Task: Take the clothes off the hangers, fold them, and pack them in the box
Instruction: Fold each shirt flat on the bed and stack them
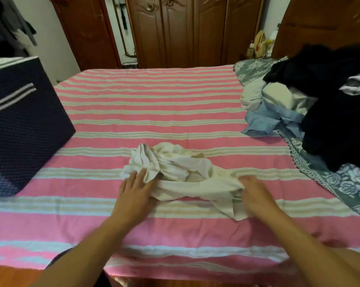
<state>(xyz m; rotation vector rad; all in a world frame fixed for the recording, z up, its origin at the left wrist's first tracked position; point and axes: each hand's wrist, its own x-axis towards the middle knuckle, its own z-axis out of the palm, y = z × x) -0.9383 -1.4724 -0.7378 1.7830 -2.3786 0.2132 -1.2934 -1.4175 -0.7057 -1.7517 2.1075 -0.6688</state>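
Cream garment (181,170) lies crumpled on the pink striped bedspread (154,104), near its front edge, between your two hands. Your left hand (135,189) rests flat on its left end, fingers straight and slightly spread. Your right hand (255,193) is at the right end, motion-blurred; fingers look bunched into the cloth, but you can't tell the grip for sure. Dark blue dotted box (24,125) sits on the bed's left side, well apart from the garment. Pile of clothes (311,104), dark, white and light blue, heaped far right.
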